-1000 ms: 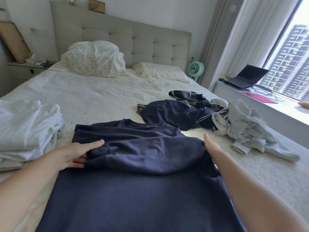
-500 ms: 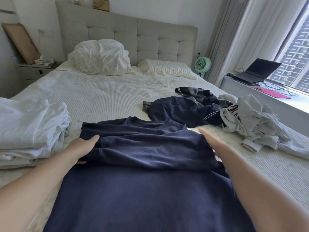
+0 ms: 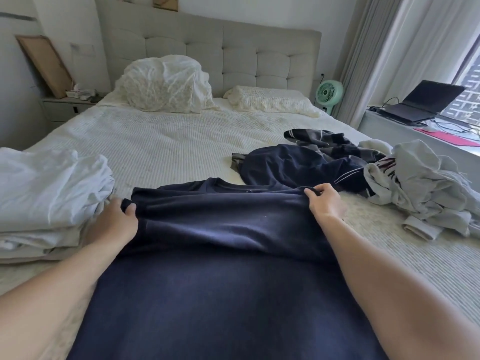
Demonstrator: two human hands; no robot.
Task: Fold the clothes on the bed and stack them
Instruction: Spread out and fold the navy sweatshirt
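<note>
The navy shirt (image 3: 220, 255) lies spread flat on the bed (image 3: 168, 152), directly in front of you, collar at its far end. Your left hand (image 3: 114, 224) grips the shirt's left upper edge, thumb curled over the cloth. Your right hand (image 3: 324, 203) pinches the right upper edge, fingers folded around the fabric. A stack of folded white clothes (image 3: 49, 201) sits just left of the shirt. Beyond the shirt's right shoulder lies a crumpled dark garment (image 3: 298, 170); further right of the shirt, a rumpled grey garment (image 3: 426, 188).
</note>
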